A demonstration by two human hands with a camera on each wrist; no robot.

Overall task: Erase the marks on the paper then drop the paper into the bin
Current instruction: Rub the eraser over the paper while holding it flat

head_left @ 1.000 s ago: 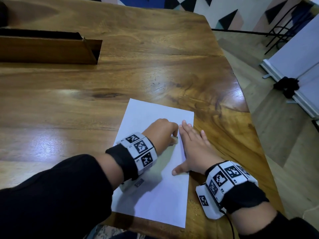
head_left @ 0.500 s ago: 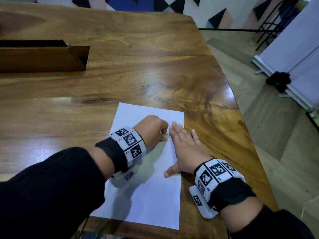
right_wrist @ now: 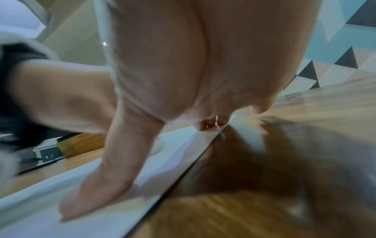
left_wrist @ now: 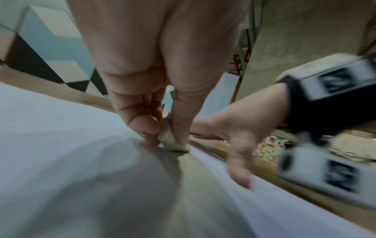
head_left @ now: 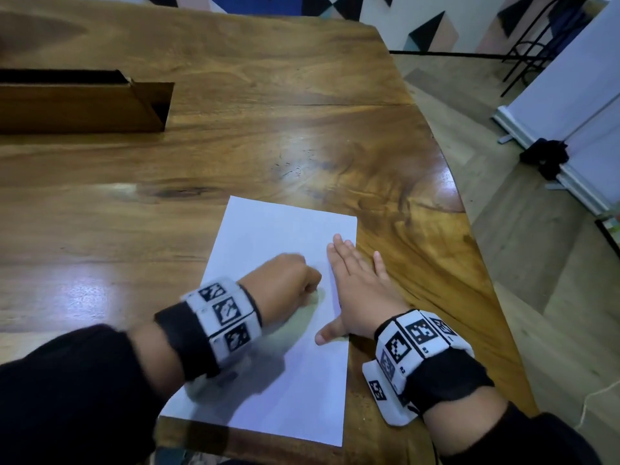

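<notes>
A white sheet of paper (head_left: 278,250) lies on the wooden table (head_left: 235,146) near its front right edge. My left hand (head_left: 285,283) is curled over the middle of the sheet and pinches a small whitish eraser (left_wrist: 171,141) between thumb and fingers, its bottom touching the paper (left_wrist: 50,136). My right hand (head_left: 359,290) lies flat with straight fingers on the sheet's right edge, partly on the table, thumb spread onto the paper (right_wrist: 179,145). No marks show on the visible paper. No bin is in view.
A long wooden box (head_left: 84,105) with an open end sits at the back left of the table. The table's curved right edge (head_left: 469,236) drops to a tiled floor. A white panel on a stand (head_left: 570,112) and a black metal frame (head_left: 536,38) stand at the right.
My left hand with the eraser has slid slightly back toward me over the paper and is blurred with motion. The right hand keeps its flat place on the sheet's edge.
</notes>
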